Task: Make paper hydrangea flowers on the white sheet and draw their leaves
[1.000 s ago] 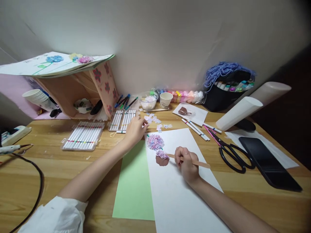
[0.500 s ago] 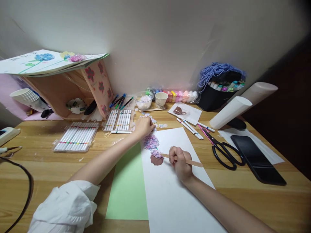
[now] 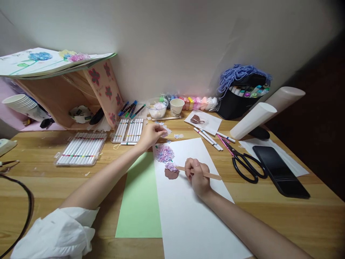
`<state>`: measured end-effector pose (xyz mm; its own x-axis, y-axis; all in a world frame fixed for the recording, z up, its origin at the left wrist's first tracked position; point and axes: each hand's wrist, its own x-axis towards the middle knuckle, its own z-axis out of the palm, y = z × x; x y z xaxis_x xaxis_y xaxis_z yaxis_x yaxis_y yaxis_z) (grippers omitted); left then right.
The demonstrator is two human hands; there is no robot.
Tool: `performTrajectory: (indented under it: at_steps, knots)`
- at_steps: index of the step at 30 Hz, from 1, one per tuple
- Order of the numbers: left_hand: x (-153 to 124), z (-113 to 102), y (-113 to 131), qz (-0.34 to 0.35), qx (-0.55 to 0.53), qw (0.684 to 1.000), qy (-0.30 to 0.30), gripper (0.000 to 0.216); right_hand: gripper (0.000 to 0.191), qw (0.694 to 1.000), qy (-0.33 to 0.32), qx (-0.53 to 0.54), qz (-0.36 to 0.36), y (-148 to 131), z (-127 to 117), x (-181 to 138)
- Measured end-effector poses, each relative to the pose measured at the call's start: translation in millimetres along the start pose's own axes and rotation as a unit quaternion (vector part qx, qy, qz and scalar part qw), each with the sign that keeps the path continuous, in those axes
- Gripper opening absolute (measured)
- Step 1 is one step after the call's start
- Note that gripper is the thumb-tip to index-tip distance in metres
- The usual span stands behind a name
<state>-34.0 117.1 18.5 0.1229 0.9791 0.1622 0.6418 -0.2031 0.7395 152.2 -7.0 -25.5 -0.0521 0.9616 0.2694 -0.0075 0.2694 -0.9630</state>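
In the head view my right hand point(image 3: 198, 175) grips a wooden craft stick point(image 3: 215, 176). The stick's far tip touches small purple paper bits at the top of a brown round patch point(image 3: 171, 175) on the white sheet point(image 3: 188, 216). Above that patch is a round cluster of crumpled pink and purple paper bits point(image 3: 165, 154). My left hand point(image 3: 152, 135) has its fingertips pinched together beside loose pale paper scraps point(image 3: 167, 131), beyond the sheet's top edge; anything between them is too small to make out. Green paper point(image 3: 140, 212) lies left of the white sheet.
Marker boxes point(image 3: 82, 149) lie on the left, below a decorated cardboard box point(image 3: 104, 90). A clear bowl point(image 3: 156, 112) and paper cup point(image 3: 177, 107) stand at the back. Scissors point(image 3: 248, 165), a phone point(image 3: 280, 171) and a white tube point(image 3: 253, 120) are on the right.
My left hand has shifted a little toward me and left, off the sheet's top edge, still pinched. My right hand and the stick stay at the brown patch. The view has shifted slightly.
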Motion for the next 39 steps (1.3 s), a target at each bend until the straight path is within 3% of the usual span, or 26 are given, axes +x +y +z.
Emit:
performTrajectory:
  at_steps: [5, 8, 14, 18, 21, 24, 28, 33, 39]
  knots:
    - [-10.6, -9.5, 2.3, 0.100, 0.094, 0.989, 0.059, 0.017, 0.055, 1.000, 0.005, -0.004, 0.000, 1.4, -0.1, 0.2]
    - [-14.8, -10.7, -1.4, 0.148, 0.130, 0.979, 0.058, 0.012, 0.055, 1.000, 0.005, -0.004, -0.003, 1.0, 0.2, 0.0]
    - [-30.7, -11.7, -2.9, 0.170, 0.012, 0.985, 0.036, 0.012, 0.055, 1.000, 0.008, -0.011, -0.011, -0.1, 0.0, -0.6]
    - [-54.2, -16.2, 5.4, 0.127, -0.065, 0.989, 0.035, 0.015, 0.055, 1.000, 0.011, -0.018, -0.011, -0.2, 0.1, -0.6]
    - [-72.9, -17.9, 10.7, 0.039, -0.163, 0.985, 0.030, 0.018, 0.055, 1.000, 0.010, -0.015, -0.017, -0.8, 0.4, -0.6]
    - [-88.4, -18.1, 13.7, -0.067, -0.267, 0.961, 0.033, 0.024, 0.054, 1.000, 0.008, -0.002, -0.014, -1.4, 0.2, -0.8]
    - [-103.9, -17.3, 14.1, -0.143, -0.324, 0.935, -0.004, 0.038, 0.054, 1.000, 0.013, 0.004, -0.010, -1.3, -0.4, -1.3]
    - [-117.2, -9.3, 9.4, -0.166, -0.306, 0.934, -0.082, 0.030, 0.056, 1.000, 0.021, -0.003, -0.018, -0.9, -0.4, -1.9]
    - [-124.1, -0.4, 10.1, -0.110, -0.226, 0.961, -0.111, 0.019, 0.055, 1.000, 0.003, 0.002, -0.030, -3.2, -0.9, -3.2]
